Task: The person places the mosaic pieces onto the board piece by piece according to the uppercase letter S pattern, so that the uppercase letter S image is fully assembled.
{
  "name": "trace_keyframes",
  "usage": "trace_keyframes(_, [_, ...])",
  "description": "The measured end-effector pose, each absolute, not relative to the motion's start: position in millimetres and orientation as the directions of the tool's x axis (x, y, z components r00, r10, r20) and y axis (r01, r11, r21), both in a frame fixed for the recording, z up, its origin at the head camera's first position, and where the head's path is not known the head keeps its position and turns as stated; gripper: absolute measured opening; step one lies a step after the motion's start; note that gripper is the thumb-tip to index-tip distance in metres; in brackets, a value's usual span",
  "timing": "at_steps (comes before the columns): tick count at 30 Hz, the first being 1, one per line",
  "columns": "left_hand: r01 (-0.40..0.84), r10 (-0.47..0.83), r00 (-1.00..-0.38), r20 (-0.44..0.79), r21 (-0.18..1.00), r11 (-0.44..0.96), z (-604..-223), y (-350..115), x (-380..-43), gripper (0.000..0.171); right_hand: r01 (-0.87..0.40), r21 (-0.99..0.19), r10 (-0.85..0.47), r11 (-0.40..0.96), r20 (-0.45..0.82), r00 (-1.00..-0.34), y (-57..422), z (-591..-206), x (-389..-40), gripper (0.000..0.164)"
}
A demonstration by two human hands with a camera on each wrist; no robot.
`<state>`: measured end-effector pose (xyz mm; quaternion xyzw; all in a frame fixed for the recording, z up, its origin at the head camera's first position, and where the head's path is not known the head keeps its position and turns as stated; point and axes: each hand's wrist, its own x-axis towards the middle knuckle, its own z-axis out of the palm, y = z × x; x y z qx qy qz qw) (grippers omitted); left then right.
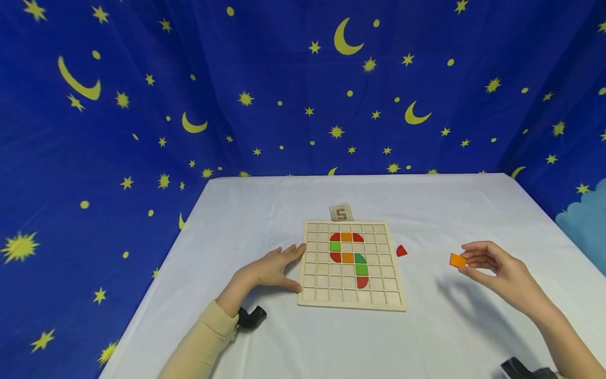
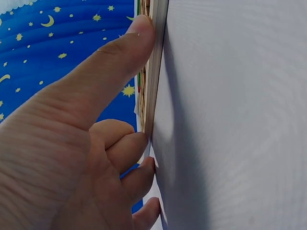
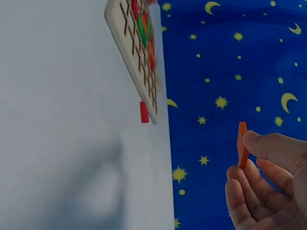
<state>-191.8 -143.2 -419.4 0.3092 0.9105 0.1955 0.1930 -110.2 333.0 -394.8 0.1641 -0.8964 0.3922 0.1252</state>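
My right hand (image 1: 497, 268) pinches an orange square tile (image 1: 457, 260) between thumb and fingertips, above the table to the right of the board. In the right wrist view the tile (image 3: 242, 143) appears edge-on. My left hand (image 1: 272, 271) has its fingers spread, with thumb and fingertips at the left edge of the wooden grid board (image 1: 317, 297). On the board, red, orange and green tiles form a curved figure, with a green square (image 1: 362, 269) and a red rounded piece (image 1: 362, 282) at its lower end. A loose red quarter-round piece (image 1: 401, 250) lies just right of the board.
A small pattern card (image 1: 341, 212) with an S-like figure lies behind the board's far edge. White cloth (image 1: 265, 205) covers the table. Blue curtains (image 1: 284, 68) with moons and stars rise behind and beside it. A black wrist device (image 1: 252, 317) sits at my left wrist.
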Motion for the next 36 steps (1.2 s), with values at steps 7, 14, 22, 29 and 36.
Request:
trace_keyframes(7, [0.492,0.640,-0.734,-0.227,0.473,0.731,-419,-145,-192,0.105,-0.416,-0.660,-0.217,0.626,0.366,-0.905,320,-387,-125,0.044])
trace_keyframes(14, [0.498,0.646,-0.727,-0.234,0.469,0.729,-419,-146,-193,0.105,-0.448,-0.651,-0.276,0.613,0.355,-0.893,293,-382,-143,0.040])
trace_keyframes(22, [0.513,0.657,-0.717,-0.232,0.463,0.723,-421,-145,-194,0.105,-0.506,-0.668,-0.362,0.546,0.356,-0.861,260,-382,-165,0.039])
trace_keyframes(29, [0.511,0.653,-0.721,-0.232,0.458,0.727,-419,-144,-194,0.105,-0.542,-0.703,-0.444,0.461,0.346,-0.827,230,-388,-179,0.037])
trace_keyframes(36, [0.510,0.647,-0.727,-0.229,0.452,0.732,-420,-145,-194,0.104,-0.554,-0.723,-0.491,0.413,0.335,-0.804,202,-394,-186,0.038])
